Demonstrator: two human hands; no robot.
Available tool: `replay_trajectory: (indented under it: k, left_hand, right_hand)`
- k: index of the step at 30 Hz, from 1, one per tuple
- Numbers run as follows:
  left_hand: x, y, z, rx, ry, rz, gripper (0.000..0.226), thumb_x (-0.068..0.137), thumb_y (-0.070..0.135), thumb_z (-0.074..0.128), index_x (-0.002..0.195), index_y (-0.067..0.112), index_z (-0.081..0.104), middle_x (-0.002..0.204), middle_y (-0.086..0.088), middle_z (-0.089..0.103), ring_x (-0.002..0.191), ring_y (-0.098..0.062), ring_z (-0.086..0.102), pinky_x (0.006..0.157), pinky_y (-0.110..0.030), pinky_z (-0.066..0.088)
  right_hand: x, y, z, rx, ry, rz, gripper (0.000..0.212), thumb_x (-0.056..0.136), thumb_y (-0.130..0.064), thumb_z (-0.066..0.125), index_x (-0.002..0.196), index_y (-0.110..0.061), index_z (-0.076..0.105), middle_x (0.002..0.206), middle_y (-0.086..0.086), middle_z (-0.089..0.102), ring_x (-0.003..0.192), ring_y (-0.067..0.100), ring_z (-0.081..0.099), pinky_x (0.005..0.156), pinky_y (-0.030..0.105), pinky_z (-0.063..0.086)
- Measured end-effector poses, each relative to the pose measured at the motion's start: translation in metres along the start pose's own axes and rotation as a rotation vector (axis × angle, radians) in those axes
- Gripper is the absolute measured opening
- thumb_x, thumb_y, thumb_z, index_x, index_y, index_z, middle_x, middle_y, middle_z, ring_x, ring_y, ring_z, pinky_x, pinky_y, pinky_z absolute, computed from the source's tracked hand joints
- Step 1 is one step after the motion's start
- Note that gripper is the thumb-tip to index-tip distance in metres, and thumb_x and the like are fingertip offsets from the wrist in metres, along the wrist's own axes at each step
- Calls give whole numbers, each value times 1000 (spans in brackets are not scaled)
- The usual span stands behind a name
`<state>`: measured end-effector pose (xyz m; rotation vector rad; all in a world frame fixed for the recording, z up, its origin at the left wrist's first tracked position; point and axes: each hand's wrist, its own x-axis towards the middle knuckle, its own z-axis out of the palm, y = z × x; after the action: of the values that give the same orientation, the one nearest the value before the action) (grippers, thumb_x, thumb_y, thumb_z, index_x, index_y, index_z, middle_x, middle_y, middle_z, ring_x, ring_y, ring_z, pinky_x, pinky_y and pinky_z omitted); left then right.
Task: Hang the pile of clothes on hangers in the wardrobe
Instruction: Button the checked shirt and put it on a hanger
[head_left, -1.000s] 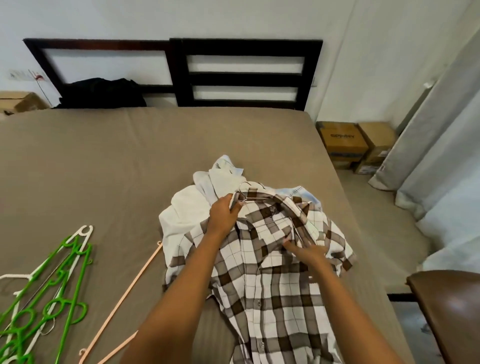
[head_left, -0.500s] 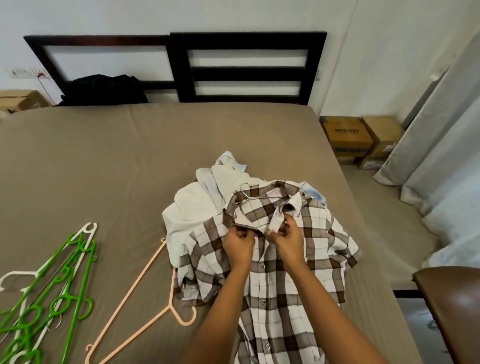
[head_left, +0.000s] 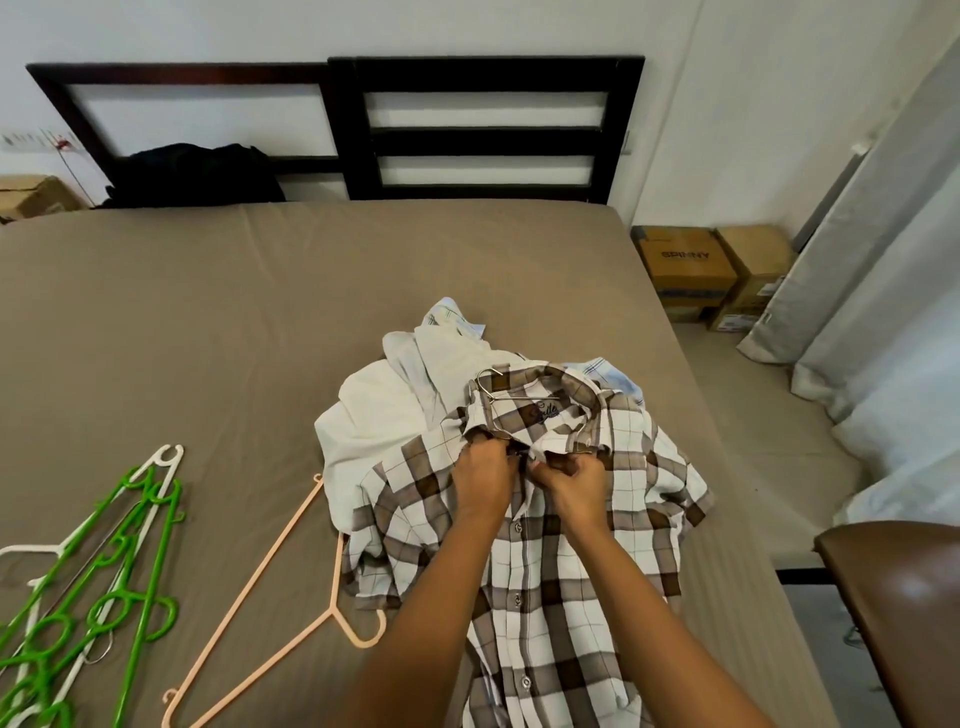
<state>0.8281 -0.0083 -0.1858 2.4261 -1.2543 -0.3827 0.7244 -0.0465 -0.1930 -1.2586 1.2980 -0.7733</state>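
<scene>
Since a second ago the right hand (head_left: 569, 483) is sitting higher, meeting the left hand (head_left: 480, 480) just under the collar. Both are curling their fingers and pinching the front edges of the plaid shirt (head_left: 561, 597) at the top button. The shirt is lying near the right edge of the bed (head_left: 260, 312), overlapping the pale clothes (head_left: 384, 415), with a wire hanger (head_left: 493, 387) showing in its collar. A peach hanger (head_left: 291, 587) is lying just to its left, and the green and white hangers (head_left: 104, 571) are lying by the left edge
</scene>
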Motion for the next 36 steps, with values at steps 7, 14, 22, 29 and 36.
replay_trajectory:
  k: [7,14,22,29,36]
  left_hand:
    - [-13,0,-9,-438,-20,26,10,85,20,64,88,13,69,76,-1,69,71,-14,64,63,-25,49]
    - [-25,-3,-18,-636,-39,-16,9,84,20,67,86,13,72,66,7,65,58,3,57,56,-9,44]
    - [-33,-2,-24,-653,-47,17,9,83,14,70,89,8,72,73,2,66,63,4,59,59,-4,43]
    - [-35,2,-27,-604,-58,12,7,83,11,68,86,6,73,70,2,64,60,5,56,58,-2,42]
    - [-37,4,-31,-518,-69,10,9,84,12,68,86,6,74,77,-2,68,64,-1,55,56,1,37]
  right_hand:
    - [-7,-13,-11,-141,-27,-140,10,79,-2,71,88,-6,71,81,3,70,78,16,67,74,29,55]
    - [-15,-20,-16,-81,1,-134,22,76,1,73,97,-6,68,80,1,66,75,11,63,74,23,54]
    - [-21,-23,-25,-17,-82,-68,28,73,5,74,99,-1,66,77,0,64,76,15,63,72,24,56]
    - [-20,-23,-31,-15,-150,-23,28,70,5,77,95,-2,66,81,10,67,81,25,67,77,36,58]
    - [-24,-27,-38,78,-270,35,14,76,9,68,82,-3,69,77,18,69,76,34,68,77,42,58]
